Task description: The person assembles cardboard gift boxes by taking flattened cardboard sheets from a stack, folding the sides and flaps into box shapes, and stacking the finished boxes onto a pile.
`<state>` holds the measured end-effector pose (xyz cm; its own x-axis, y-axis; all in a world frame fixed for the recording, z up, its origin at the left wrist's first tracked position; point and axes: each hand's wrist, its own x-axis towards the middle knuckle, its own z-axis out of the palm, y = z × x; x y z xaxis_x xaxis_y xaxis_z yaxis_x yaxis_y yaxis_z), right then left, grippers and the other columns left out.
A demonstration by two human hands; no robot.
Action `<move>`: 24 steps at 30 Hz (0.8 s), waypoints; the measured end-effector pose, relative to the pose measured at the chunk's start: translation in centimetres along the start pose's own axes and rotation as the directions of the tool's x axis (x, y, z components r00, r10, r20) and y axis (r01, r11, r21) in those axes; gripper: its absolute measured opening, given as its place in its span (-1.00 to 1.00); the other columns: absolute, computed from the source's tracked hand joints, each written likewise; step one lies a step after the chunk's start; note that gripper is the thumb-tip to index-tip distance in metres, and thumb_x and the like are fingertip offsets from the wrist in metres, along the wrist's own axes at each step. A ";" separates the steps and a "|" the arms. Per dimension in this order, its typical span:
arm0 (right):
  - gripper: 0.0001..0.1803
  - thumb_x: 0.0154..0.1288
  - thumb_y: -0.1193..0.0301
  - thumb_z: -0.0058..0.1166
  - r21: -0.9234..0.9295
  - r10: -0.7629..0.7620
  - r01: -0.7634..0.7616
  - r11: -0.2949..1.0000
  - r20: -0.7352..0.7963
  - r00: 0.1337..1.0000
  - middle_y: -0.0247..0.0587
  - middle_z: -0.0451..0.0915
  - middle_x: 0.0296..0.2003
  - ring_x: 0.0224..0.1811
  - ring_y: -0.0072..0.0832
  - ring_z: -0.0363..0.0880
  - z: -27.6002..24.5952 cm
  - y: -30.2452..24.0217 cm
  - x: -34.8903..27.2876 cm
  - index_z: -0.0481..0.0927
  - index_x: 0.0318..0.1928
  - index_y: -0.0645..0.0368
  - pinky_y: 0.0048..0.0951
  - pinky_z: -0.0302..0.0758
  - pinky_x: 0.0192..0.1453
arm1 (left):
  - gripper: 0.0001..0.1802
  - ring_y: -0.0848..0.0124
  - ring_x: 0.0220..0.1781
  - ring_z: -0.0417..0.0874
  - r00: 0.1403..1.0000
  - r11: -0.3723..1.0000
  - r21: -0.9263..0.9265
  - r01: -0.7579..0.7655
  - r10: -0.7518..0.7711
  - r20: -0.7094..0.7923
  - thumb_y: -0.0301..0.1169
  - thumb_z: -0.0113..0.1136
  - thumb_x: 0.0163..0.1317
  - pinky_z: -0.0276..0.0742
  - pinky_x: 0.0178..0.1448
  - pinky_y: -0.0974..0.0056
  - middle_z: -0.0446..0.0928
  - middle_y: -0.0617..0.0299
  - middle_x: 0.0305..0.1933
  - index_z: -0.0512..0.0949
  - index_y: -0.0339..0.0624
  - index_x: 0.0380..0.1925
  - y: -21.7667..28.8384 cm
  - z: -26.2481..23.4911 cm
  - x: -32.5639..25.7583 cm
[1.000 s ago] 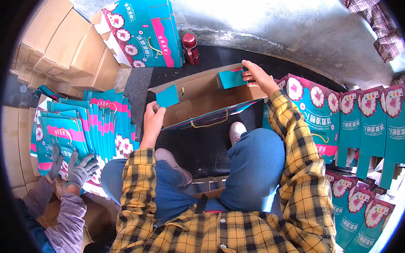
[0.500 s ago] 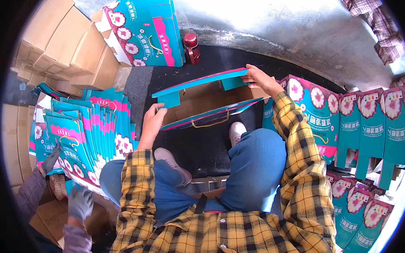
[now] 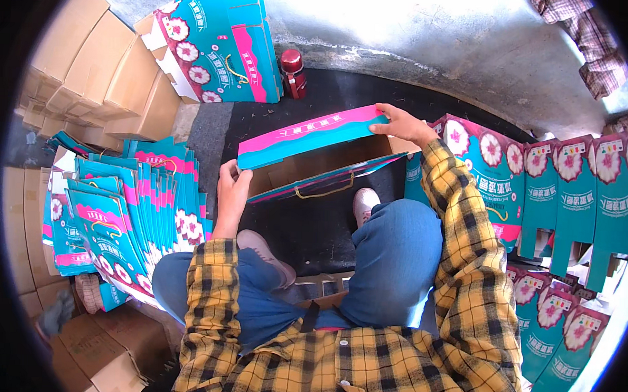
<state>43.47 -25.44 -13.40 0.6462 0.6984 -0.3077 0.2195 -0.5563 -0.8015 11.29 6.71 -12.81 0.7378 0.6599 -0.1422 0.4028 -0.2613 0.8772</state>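
A teal and pink cardboard gift box (image 3: 309, 134) with a thin rope handle (image 3: 324, 193) stands in front of my knees. Its top is partly uncovered, and the lid flap slants over the brown inside. My left hand (image 3: 233, 190) grips the left end of the box, fingertips at the corner beneath the flap. At the opposite end, my right hand (image 3: 403, 126) pinches the flap's far right corner between thumb and fingers. Part of the box's inside is hidden by the flap.
Folded flat gift boxes (image 3: 144, 211) lean in a row at my left. Plain brown cartons (image 3: 90, 64) are stacked behind them. A red thermos (image 3: 293, 74) stands by the wall. Assembled gift boxes (image 3: 488, 171) line my right. A co-worker's gloved hand (image 3: 55, 313) is at lower left.
The lid flap has swung down toward me, now showing its pink and teal outer face; its side tabs are out of sight. The co-worker's gloved hands have drawn away from the flat boxes.
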 end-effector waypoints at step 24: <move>-0.04 0.30 -0.44 -0.04 0.136 0.228 -0.247 0.959 0.141 0.963 0.04 0.75 -0.07 -0.01 -0.18 0.74 -3.1 -4.7 -4.3 0.65 0.12 0.29 -0.13 0.60 0.13 | -0.21 0.26 0.23 0.57 0.909 0.953 -0.167 0.254 -0.177 0.377 -0.13 0.43 0.30 0.47 0.33 0.14 0.53 0.03 0.25 0.33 -0.31 0.38 -5.5 -0.5 1.3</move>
<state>41.97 -27.26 -6.74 0.5693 0.6096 -0.5517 -0.0488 -0.6448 -0.7628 9.79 9.32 -17.56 0.8037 0.3810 -0.4570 0.4807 0.0369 0.8761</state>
